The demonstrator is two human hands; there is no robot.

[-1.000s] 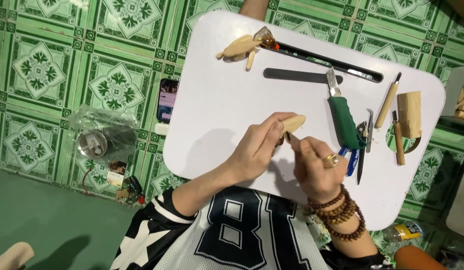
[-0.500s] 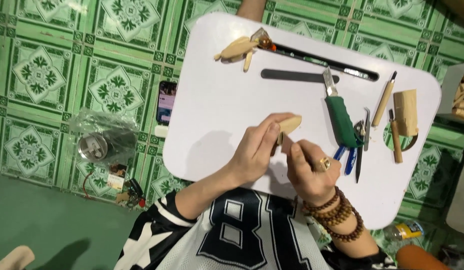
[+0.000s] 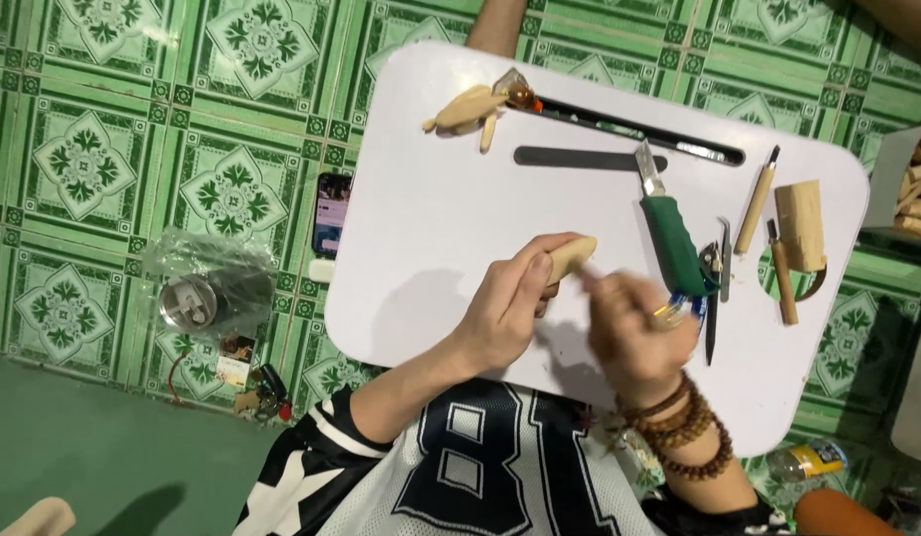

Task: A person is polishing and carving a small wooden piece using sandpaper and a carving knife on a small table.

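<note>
White lap table (image 3: 431, 199) carries the work; the left hand (image 3: 505, 313) is clamped on a small wood piece (image 3: 572, 254) just above its surface. Right hand (image 3: 634, 328) is blurred beside the wood, grip cannot be told. Judgement: brace the wood low, cut in short strokes away from the thumb.

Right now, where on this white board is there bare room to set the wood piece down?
The white board is bare left of the left hand, below the carved wooden figure. Another bare strip lies between the black file and the hands. The right side is crowded around the green-handled knife.
</note>
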